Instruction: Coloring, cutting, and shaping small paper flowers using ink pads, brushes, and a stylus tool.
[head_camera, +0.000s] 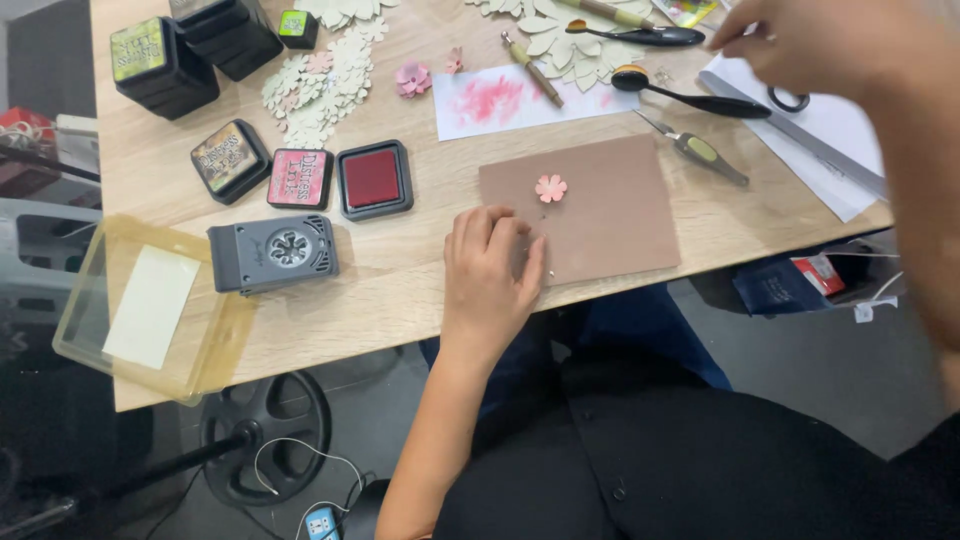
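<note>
My left hand rests palm down on the near left corner of a brown foam mat, fingers together, holding nothing. A small pink paper flower lies on the mat just beyond my fingers. My right hand is raised at the far right of the table, fingers pinched above white paper sheets and a black ring; whether it grips anything is not visible.
An open red ink pad, two closed ink pads, a grey flower punch and a clear plastic tray sit left. Cream paper flowers, a pink-smeared paper, blending brushes and tweezers lie beyond.
</note>
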